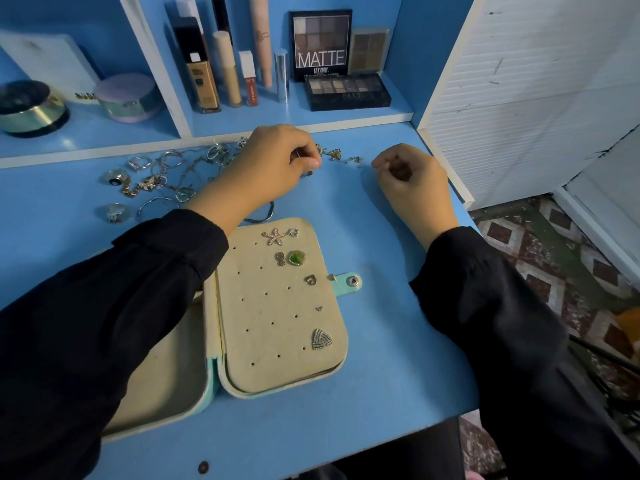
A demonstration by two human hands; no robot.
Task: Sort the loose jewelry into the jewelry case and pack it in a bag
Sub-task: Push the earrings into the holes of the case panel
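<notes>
The open mint jewelry case (pixel 270 344) lies near the table's front edge. Its beige earring panel holds several studs, among them a star (pixel 275 236), a green stone (pixel 296 258) and a triangle (pixel 321 339). Loose rings, bangles and chains (pixel 162 174) are spread at the back left of the blue table. A few small gold earrings (pixel 337 154) lie between my hands. My left hand (pixel 273 164) reaches over the case and pinches a tiny earring (pixel 308 173) just above the table. My right hand (pixel 410 180) hovers to the right with fingers curled; nothing shows in it.
Foundation bottles (pixel 202 71), lip products and eyeshadow palettes (pixel 320 43) stand in the shelf behind. Two round jars (pixel 126 97) sit in the left shelf bay. The table's right edge (pixel 464 216) drops to a tiled floor (pixel 540 258). A white panel stands at the right.
</notes>
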